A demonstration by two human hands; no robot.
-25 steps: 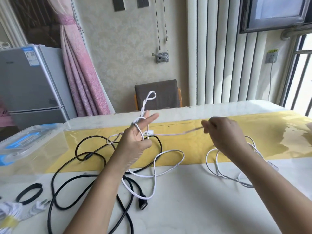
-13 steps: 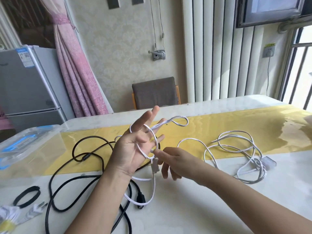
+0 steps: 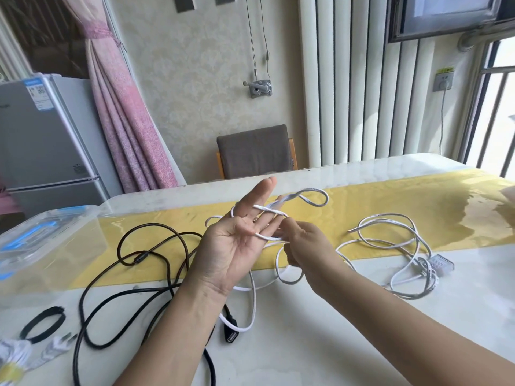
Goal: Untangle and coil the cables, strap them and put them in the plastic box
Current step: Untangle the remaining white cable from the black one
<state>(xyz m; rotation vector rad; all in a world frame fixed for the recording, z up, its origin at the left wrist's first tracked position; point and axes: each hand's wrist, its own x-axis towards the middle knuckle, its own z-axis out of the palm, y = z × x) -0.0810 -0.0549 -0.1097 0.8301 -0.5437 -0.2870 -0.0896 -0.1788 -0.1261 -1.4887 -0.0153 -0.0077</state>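
Left hand (image 3: 237, 246): raised over the middle of the table (image 3: 306, 344), palm up, fingers straight and spread, wide. White cable (image 3: 312, 194) wound in turns round those fingers.

Right hand (image 3: 303, 243): just beside the left fingertips, fingers curled narrow, pinching the white cable where it leaves the turns.

White cable: flat. One free loop stands out past the left fingers towards the far edge. The slack drops below both hands and lies in curves on the table between the forearms.

Second white tangle (image 3: 390, 240): loose coils towards the right edge, with a small pale block (image 3: 441, 264) at its near-right side. Whether it joins the held cable cannot be told.

Black cable (image 3: 156, 227): uncoiled, sprawling from the left-middle to the near edge; its plug end (image 3: 231, 334) lies under the left forearm.

Plastic box (image 3: 41, 238): clear with blue parts, at the left edge, well apart from both hands. No writing legible.

Black strap ring (image 3: 41, 324): flat on the table near the left edge.

Bundled white lead (image 3: 16, 355): near-left corner, yellow band round it, plug showing.

Yellow runner (image 3: 362, 201): along the far half of the table.

Fridge (image 3: 47, 135): behind the left edge; blue-and-white sticker (image 3: 34, 90), print too small to read.

Wall socket (image 3: 443, 80): far right, yellow label above it, illegible.
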